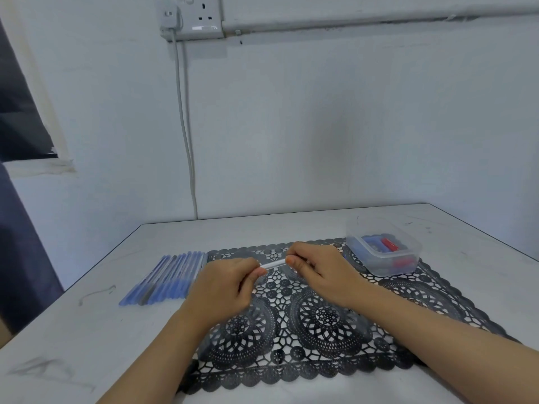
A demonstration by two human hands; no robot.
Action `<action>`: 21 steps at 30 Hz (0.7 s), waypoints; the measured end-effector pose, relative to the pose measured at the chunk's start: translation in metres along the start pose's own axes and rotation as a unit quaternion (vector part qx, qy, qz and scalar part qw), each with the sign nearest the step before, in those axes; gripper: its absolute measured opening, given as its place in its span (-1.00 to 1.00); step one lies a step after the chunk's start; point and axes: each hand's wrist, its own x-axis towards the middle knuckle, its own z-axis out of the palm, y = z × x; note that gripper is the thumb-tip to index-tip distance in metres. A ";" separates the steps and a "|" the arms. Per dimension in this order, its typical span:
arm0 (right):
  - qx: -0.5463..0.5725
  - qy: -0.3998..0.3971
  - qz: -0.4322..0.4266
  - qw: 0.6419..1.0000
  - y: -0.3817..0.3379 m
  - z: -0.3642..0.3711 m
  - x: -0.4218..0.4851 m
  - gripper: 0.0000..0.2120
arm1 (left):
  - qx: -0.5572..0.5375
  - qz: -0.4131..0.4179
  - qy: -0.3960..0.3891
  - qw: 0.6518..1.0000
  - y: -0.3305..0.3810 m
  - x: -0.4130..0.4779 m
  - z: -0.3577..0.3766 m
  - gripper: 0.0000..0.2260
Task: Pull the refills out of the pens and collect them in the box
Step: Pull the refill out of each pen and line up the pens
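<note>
Both hands hold one clear pen above the black lace mat. My left hand grips its left end and my right hand grips its right end; only a short clear stretch of barrel shows between them. A row of several blue-capped pens lies side by side on the table to the left of the mat. A clear plastic box stands on the mat's far right corner, with blue and red pieces inside. Whether the refill is out of the held pen I cannot tell.
The white table carries scuff marks and ends at a wall behind. A wall socket with a grey cable hangs down to the table's back edge. A dark curtain sits at the far left.
</note>
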 end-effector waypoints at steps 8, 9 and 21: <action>0.109 -0.001 0.170 0.980 -0.029 0.003 -0.002 -0.76 | 0.046 0.057 0.047 0.996 -0.005 0.001 -0.007 -0.66; 0.146 -0.003 0.206 0.968 -0.032 0.008 -0.005 -0.77 | 0.059 0.059 0.044 0.996 -0.007 0.000 -0.007 -0.68; -0.201 -0.269 0.124 0.934 -0.025 0.051 -0.028 -0.20 | 0.006 -0.266 0.159 0.951 -0.060 -0.018 -0.017 -0.67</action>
